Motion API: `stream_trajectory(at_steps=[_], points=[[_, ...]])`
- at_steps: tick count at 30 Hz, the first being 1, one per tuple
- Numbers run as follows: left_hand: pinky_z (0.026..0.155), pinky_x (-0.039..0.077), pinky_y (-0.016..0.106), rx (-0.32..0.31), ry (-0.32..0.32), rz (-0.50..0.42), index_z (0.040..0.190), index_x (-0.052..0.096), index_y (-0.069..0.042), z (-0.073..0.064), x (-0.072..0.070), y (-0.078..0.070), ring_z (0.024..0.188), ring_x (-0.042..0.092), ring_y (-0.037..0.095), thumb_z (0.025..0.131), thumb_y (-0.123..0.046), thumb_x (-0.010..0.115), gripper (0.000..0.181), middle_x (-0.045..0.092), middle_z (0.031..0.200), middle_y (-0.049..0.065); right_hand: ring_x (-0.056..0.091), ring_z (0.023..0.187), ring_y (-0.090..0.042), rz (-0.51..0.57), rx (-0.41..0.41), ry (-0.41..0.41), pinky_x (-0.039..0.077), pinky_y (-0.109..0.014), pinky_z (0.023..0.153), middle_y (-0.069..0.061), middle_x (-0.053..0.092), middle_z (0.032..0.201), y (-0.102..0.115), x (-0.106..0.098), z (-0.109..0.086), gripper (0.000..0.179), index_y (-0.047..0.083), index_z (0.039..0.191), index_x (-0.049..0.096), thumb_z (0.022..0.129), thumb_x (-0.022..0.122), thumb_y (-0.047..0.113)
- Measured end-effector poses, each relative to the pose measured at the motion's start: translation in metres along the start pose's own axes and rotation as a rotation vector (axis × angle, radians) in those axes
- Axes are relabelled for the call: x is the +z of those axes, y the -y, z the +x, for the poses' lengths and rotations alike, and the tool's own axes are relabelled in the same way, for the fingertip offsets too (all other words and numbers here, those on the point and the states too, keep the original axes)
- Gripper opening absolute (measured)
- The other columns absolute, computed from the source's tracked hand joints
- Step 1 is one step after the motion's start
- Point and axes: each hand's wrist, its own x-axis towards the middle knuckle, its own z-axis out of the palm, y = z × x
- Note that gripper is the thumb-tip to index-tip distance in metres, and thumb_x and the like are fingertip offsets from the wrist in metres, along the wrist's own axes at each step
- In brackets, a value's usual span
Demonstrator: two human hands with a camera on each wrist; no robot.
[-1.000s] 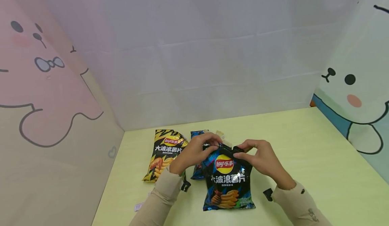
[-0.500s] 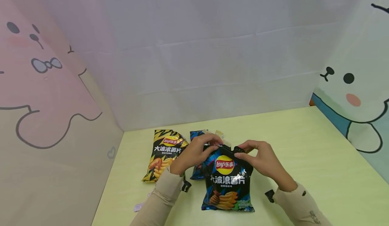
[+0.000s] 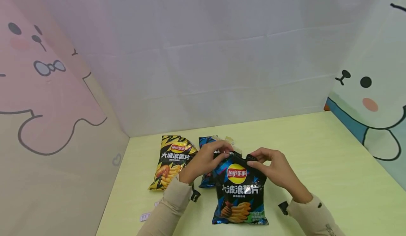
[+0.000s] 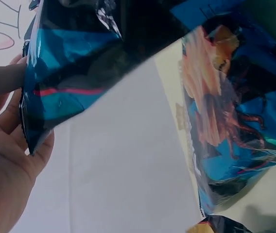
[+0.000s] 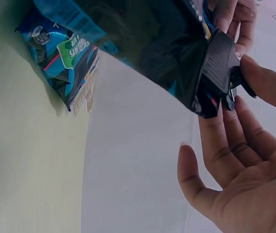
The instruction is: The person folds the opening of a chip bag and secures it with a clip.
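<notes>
A black and blue Lay's chip bag (image 3: 242,197) is held up by its top edge between both hands, its printed front facing me. My left hand (image 3: 209,160) pinches the top left corner; in the left wrist view that hand (image 4: 11,141) has its fingers behind the edge. A black bag clip (image 5: 218,65) sits along the bag's top right edge. My right hand (image 3: 276,169) pinches this clip, thumb on its lever and fingers on the opposite side in the right wrist view.
A yellow and black chip bag (image 3: 172,162) lies to the left. Behind the held bag lies another blue chip bag (image 3: 206,182), with a pale yellow piece (image 3: 229,140) near its top. A small lilac ridged piece (image 3: 145,216) rests near the left sleeve. Curtain walls (image 3: 222,70) enclose the table.
The held chip bag and my right hand have shifted slightly right and toward me. My left hand keeps its pinch on the top corner, nearly in place.
</notes>
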Motion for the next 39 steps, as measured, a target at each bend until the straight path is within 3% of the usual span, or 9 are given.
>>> stream_trajectory(at_steps=[7,9,11,14,18,20,26,32,39], points=[[0.094,0.056,0.038,-0.088,-0.096,-0.021,0.136,0.058,-0.017,-0.018,0.003,0.015,0.111,0.063,0.016,0.103,-0.025,0.059,0.034,0.065,0.128,0.005,0.067,0.083,-0.008,-0.030,-0.004,-0.029,0.050,-0.036,0.079,-0.001,0.075,0.095,-0.005,-0.009,-0.002,0.021,0.014,0.109,0.074,0.091,0.076,0.027],[0.088,0.056,0.039,-0.105,-0.095,-0.045,0.140,0.055,-0.018,-0.024,0.006,0.019,0.105,0.064,0.017,0.103,-0.028,0.058,0.038,0.066,0.121,0.005,0.067,0.084,-0.007,-0.037,-0.004,-0.045,0.050,-0.038,0.080,-0.002,0.075,0.096,-0.008,-0.011,-0.003,0.021,0.014,0.109,0.075,0.092,0.075,0.026],[0.080,0.055,0.039,-0.134,-0.072,-0.087,0.146,0.049,-0.020,-0.030,0.011,0.023,0.095,0.064,0.018,0.103,-0.031,0.058,0.045,0.066,0.113,0.005,0.066,0.084,-0.005,-0.045,-0.004,-0.060,0.050,-0.038,0.082,-0.002,0.075,0.097,-0.011,-0.013,-0.003,0.021,0.015,0.110,0.075,0.092,0.075,0.026],[0.080,0.056,0.034,-0.216,-0.019,-0.176,0.154,0.037,-0.021,-0.039,0.022,0.026,0.092,0.067,0.017,0.102,-0.038,0.059,0.059,0.068,0.111,0.004,0.067,0.084,-0.003,-0.056,-0.009,-0.083,0.051,-0.038,0.083,-0.002,0.076,0.100,-0.015,-0.014,-0.005,0.022,0.016,0.111,0.074,0.092,0.075,0.027],[0.100,0.055,0.035,-0.330,0.050,-0.278,0.160,0.023,-0.017,-0.049,0.040,0.025,0.115,0.068,0.017,0.099,-0.048,0.059,0.077,0.065,0.136,0.008,0.067,0.086,-0.001,-0.069,-0.013,-0.113,0.052,-0.037,0.082,-0.001,0.077,0.098,-0.020,-0.017,-0.006,0.023,0.017,0.113,0.074,0.093,0.074,0.028],[0.104,0.053,0.036,-0.360,0.088,-0.305,0.161,0.021,-0.015,-0.053,0.049,0.024,0.119,0.066,0.017,0.099,-0.051,0.059,0.081,0.064,0.138,0.008,0.067,0.086,0.001,-0.078,-0.010,-0.132,0.052,-0.037,0.082,-0.001,0.077,0.096,-0.022,-0.019,-0.006,0.023,0.017,0.113,0.074,0.093,0.073,0.028],[0.098,0.055,0.029,-0.392,0.163,-0.358,0.162,0.018,-0.017,-0.055,0.071,0.016,0.117,0.067,0.018,0.098,-0.047,0.062,0.083,0.060,0.142,0.013,0.061,0.077,0.007,-0.100,-0.001,-0.190,0.049,-0.028,0.073,-0.008,0.076,0.103,-0.024,-0.025,-0.009,0.026,0.012,0.115,0.074,0.093,0.074,0.025],[0.096,0.056,0.027,-0.425,0.142,-0.397,0.163,0.013,-0.017,-0.052,0.081,0.007,0.118,0.066,0.022,0.098,-0.040,0.065,0.087,0.056,0.142,0.015,0.060,0.072,0.004,-0.065,0.024,-0.200,0.049,-0.021,0.066,-0.014,0.075,0.110,-0.023,-0.030,-0.010,0.028,0.009,0.117,0.073,0.095,0.072,0.026],[0.096,0.056,0.034,-0.467,0.102,-0.403,0.163,0.015,-0.014,-0.048,0.086,-0.002,0.123,0.062,0.026,0.095,-0.048,0.066,0.091,0.041,0.157,0.016,0.061,0.071,0.001,-0.010,0.064,-0.218,0.055,-0.019,0.063,-0.016,0.072,0.112,-0.019,-0.037,-0.008,0.031,0.007,0.119,0.072,0.096,0.071,0.027]])
